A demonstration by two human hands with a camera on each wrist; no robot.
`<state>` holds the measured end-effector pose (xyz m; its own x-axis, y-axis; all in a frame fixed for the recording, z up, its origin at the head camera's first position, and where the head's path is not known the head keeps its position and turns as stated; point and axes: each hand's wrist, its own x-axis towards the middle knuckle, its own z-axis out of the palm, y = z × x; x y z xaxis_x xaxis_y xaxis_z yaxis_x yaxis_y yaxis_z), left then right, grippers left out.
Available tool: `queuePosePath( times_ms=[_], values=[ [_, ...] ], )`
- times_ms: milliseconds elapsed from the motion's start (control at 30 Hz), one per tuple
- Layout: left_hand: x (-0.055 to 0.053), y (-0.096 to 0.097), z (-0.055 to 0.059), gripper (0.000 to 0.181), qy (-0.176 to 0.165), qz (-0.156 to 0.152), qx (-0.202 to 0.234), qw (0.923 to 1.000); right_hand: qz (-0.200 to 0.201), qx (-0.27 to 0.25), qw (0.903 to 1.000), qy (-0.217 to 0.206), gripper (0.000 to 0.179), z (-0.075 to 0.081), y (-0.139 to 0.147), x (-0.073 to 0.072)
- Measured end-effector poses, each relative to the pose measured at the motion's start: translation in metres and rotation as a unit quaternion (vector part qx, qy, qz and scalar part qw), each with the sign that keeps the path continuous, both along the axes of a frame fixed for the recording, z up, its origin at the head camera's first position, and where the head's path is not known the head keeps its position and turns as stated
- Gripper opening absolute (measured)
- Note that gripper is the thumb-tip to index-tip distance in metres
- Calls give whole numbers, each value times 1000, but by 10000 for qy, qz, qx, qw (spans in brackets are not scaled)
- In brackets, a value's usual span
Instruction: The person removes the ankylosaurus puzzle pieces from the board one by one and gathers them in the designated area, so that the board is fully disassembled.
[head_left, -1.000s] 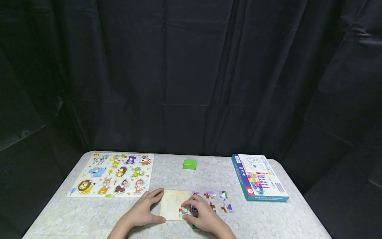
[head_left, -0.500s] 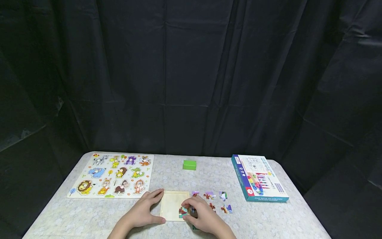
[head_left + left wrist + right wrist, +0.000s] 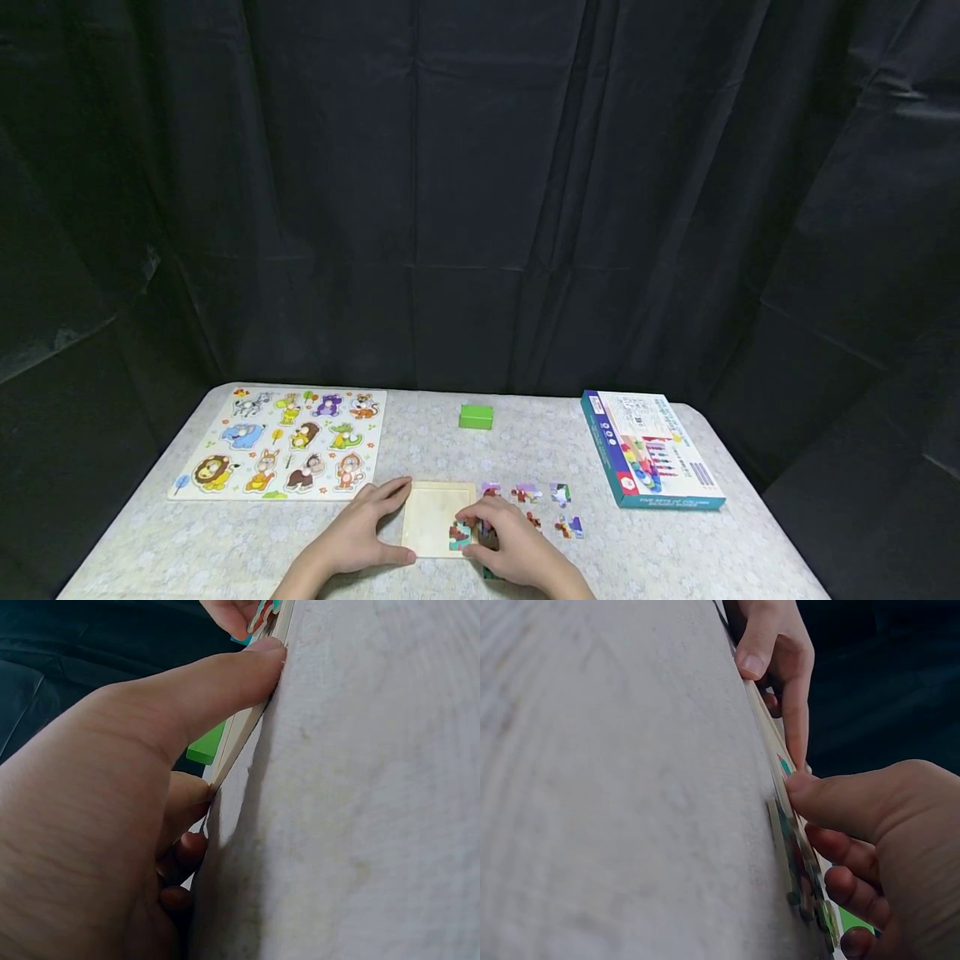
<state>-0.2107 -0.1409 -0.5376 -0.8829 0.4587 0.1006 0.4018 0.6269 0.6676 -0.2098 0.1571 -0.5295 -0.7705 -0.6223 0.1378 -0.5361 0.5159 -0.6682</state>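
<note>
A shallow square wooden puzzle tray (image 3: 429, 518) lies near the table's front. My left hand (image 3: 363, 527) holds its left side, index fingertip at the far corner and thumb at the near one. In the left wrist view that thumb (image 3: 217, 686) presses the tray's edge. My right hand (image 3: 513, 542) pinches a brown and teal jigsaw piece (image 3: 459, 537) between thumb and fingers, in the tray's near right corner. The right wrist view shows the piece (image 3: 784, 766) only edge-on. Other pieces beneath the right hand are partly hidden.
Several loose jigsaw pieces (image 3: 561, 494) lie right of the tray. A green block (image 3: 476, 417) sits behind it. An animal puzzle board (image 3: 288, 442) lies at the left and a flat toy box (image 3: 652, 450) at the right. A black curtain (image 3: 480, 208) hangs behind the table.
The jigsaw piece under my right fingers has shifted slightly, and its picture shows without the earlier glare. Both hands keep nearly the same place.
</note>
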Motion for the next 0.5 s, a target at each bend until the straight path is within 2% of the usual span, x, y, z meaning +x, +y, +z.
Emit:
queuePosePath(
  times_ms=[200,500],
  values=[
    [0,0,-1,104,61,-11,-60,10000,115,11,9999,9,35,0,2,-1],
    [-1,0,-1,104,64,-27,-68,10000,37,35,9999,-113,36,0,1,0]
  ],
)
